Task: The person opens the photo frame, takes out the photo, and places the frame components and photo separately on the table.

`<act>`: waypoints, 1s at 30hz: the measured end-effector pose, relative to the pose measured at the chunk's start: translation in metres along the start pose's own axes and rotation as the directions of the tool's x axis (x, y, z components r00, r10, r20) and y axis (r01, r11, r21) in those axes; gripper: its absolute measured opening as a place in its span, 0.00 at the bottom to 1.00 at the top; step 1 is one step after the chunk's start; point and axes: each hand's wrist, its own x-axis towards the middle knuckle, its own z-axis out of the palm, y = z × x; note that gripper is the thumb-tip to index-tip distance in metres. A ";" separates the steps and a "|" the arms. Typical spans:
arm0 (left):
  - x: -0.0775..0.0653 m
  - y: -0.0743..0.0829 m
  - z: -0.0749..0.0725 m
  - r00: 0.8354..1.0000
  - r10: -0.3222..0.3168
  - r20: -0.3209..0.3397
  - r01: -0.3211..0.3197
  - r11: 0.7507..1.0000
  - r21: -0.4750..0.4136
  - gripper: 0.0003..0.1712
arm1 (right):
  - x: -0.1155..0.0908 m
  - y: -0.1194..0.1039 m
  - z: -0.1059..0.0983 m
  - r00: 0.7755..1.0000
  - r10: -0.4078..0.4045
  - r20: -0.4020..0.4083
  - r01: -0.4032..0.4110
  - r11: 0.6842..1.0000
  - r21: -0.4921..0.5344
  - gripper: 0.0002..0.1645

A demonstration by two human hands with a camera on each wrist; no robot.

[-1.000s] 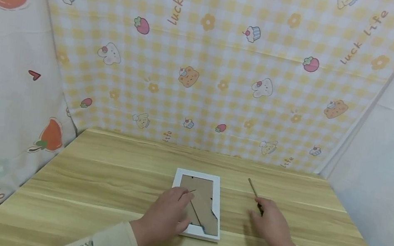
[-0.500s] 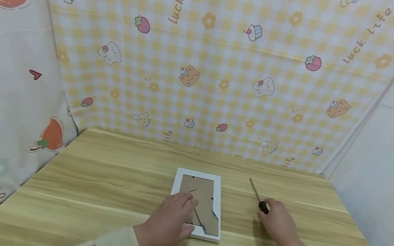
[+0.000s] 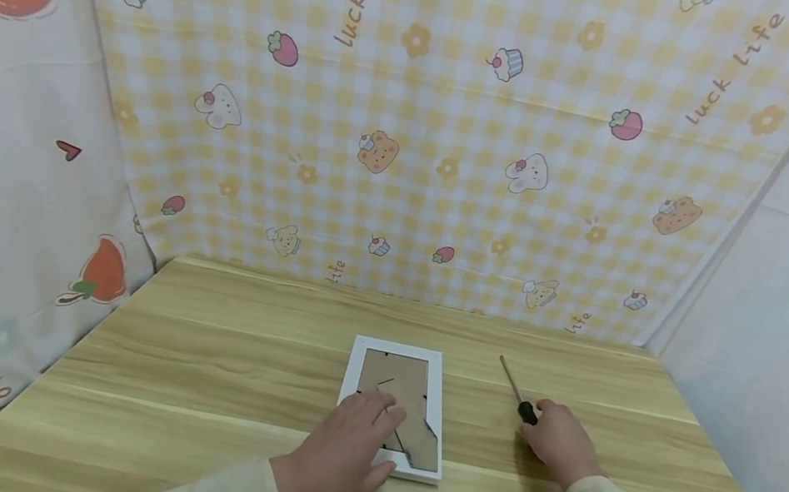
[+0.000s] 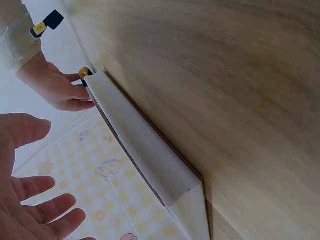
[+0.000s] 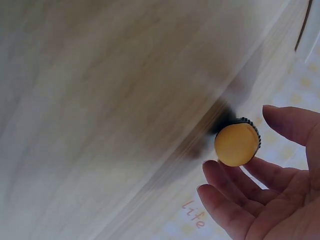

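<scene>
Frame, rectangular, white-rimmed [image 3: 398,348], lying flat mid-table on the striped, pale wood-grain tabletop [image 3: 235,358]. Brown backing board [image 3: 412,391] set inside the rim, small black tabs along its edges, a thin dark line crossing it diagonally; at the lower right corner brown board overlaps the white rim. Left hand [image 3: 345,445] over the frame's lower left part, fingers spread and loosely bent, gripping nothing; left wrist view shows a gap between fingers and frame. Right hand [image 3: 564,442] well to the right, beside a slim metal-shafted screwdriver with a black handle [image 3: 527,412] and round orange end cap [image 5: 237,145], tip pointing away from the person. Thumb clear of the handle, fingers loosely curved, no grip; whether fingertips touch it, cannot tell.
</scene>
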 end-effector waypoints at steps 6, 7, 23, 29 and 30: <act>0.000 0.002 -0.001 1.000 -0.002 0.019 0.003 1.000 -0.029 0.28 | 0.003 0.000 0.000 1.000 0.020 0.019 -0.019 1.000 -0.009 0.27; 0.000 0.002 -0.001 1.000 -0.002 0.021 0.003 0.999 -0.033 0.28 | 0.004 0.000 0.000 1.000 0.023 0.019 -0.023 1.000 -0.013 0.25; -0.002 0.004 -0.005 1.000 0.025 0.004 -0.025 1.000 0.010 0.28 | 0.010 -0.009 0.002 0.998 0.057 0.036 -0.053 0.995 -0.089 0.12; -0.002 0.005 -0.005 1.000 0.029 -0.002 -0.029 0.999 0.015 0.28 | 0.011 -0.012 0.002 0.998 0.057 0.028 -0.053 0.991 -0.119 0.14; -0.002 0.005 -0.005 1.000 0.030 -0.003 -0.030 0.999 0.014 0.28 | 0.011 -0.013 0.002 0.998 0.056 0.027 -0.052 0.991 -0.124 0.14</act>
